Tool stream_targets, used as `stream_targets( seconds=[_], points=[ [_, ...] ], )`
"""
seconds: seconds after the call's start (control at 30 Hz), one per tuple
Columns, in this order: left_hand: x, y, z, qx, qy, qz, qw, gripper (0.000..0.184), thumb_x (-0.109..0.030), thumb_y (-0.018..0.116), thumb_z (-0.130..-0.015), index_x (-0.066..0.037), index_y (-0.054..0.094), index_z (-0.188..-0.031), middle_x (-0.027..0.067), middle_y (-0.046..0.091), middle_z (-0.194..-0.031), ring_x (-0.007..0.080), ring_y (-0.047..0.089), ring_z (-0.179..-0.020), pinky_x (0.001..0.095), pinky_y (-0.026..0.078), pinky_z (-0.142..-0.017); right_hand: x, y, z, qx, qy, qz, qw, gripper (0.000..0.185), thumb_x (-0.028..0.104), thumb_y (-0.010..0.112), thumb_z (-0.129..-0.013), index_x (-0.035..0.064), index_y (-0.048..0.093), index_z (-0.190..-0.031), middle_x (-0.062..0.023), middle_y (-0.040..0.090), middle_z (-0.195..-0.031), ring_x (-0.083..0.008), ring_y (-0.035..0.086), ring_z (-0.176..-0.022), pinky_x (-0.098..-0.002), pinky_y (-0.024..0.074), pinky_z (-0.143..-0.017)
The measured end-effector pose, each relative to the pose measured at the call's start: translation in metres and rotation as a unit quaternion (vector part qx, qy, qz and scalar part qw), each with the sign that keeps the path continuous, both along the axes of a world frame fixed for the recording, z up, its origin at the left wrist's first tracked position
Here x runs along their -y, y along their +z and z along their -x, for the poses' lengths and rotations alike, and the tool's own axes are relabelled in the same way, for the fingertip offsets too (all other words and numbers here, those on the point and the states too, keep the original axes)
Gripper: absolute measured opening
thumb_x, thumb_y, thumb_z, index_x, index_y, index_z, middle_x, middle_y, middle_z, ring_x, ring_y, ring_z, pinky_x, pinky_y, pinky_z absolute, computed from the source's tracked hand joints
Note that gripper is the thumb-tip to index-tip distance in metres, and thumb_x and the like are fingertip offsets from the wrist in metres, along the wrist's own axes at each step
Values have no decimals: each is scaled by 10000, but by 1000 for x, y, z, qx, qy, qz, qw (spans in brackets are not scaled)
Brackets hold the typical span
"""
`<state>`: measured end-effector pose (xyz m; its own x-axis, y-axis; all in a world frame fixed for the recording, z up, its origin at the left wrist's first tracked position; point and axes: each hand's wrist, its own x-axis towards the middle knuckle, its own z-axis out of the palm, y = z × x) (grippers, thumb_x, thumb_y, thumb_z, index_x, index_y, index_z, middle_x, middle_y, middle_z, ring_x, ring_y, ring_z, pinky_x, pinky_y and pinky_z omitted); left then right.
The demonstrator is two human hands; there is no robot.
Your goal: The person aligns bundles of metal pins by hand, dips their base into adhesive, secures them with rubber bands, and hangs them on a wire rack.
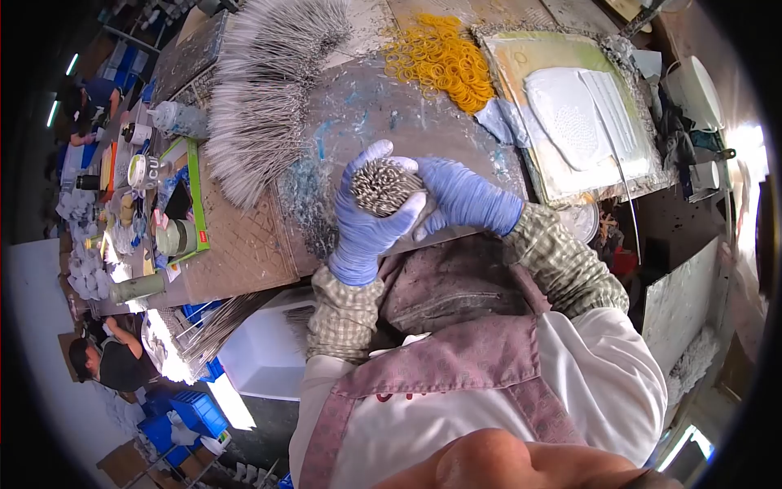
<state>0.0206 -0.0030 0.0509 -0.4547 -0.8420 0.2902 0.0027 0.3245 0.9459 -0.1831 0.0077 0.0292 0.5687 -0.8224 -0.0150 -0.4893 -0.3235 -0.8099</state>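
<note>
A tight round bundle of thin grey wire-like rods (383, 187) is held upright in front of my chest, its twisted-looking ends facing me. My left hand (368, 232), in a bluish-purple glove, wraps around it with the thumb across the near side. My right hand (471, 196), gloved the same way, closes on the bundle's right side, though some of its fingertips are hidden. Beyond my left hand lies a wide fanned pile of similar thin rods with whitish ends (265, 94). A heap of yellow rubber bands (444, 63) sits at the far side of the table.
At right lies a board (533, 155) bearing a white perforated slab (566, 110), with a blue cloth-like piece (501, 122) at its edge. A green-edged box (198, 196) and jars stand left. A white bin (265, 350) sits below the table. Other people work at far left.
</note>
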Motion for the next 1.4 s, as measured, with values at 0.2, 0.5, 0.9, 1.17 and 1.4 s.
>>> stream_targets(
  seconds=[0.2,0.5,0.9,1.17,1.4],
  points=[
    [-10,-52,25,-121,75,-56,988,900,-151,899,-695,-27,396,-1431,124,624,-1221,208,617,-1106,351,536,-937,-14,-58,6,-105,-129,191,967,1214,581,901,-491,14,387,-1434,-203,493,-1408,-389,465,-1323,-562,208,-1187],
    [-11,-64,6,-55,21,-41,997,1015,-399,840,-749,-1,285,-1499,155,436,-1459,252,426,-1352,386,385,-1116,-13,-22,-6,98,-88,-9,991,945,425,896,-611,33,458,-1350,-196,625,-1213,-376,611,-1138,-426,484,-984],
    [-1,-49,23,105,56,143,983,962,-220,877,-726,-4,308,-1470,135,510,-1379,207,526,-1231,357,474,-1021,-11,-37,15,-196,-79,141,967,1214,723,786,-569,22,379,-1472,-215,457,-1449,-332,276,-1470,-560,143,-1205],
    [-17,-73,16,-68,-12,-66,995,1030,-462,790,-790,-29,219,-1530,148,421,-1479,245,413,-1367,412,343,-1148,-20,-18,-12,176,-129,-30,975,958,489,876,-594,8,499,-1331,-208,634,-1190,-349,599,-1173,-432,424,-1064],
    [-9,11,20,-126,74,-83,986,904,-213,815,-786,1,271,-1475,163,552,-1307,245,548,-1199,377,463,-1017,-12,3,7,-52,-34,-4,998,997,420,938,-553,31,482,-1349,-200,591,-1194,-376,547,-1183,-447,422,-1042]
  ],
)
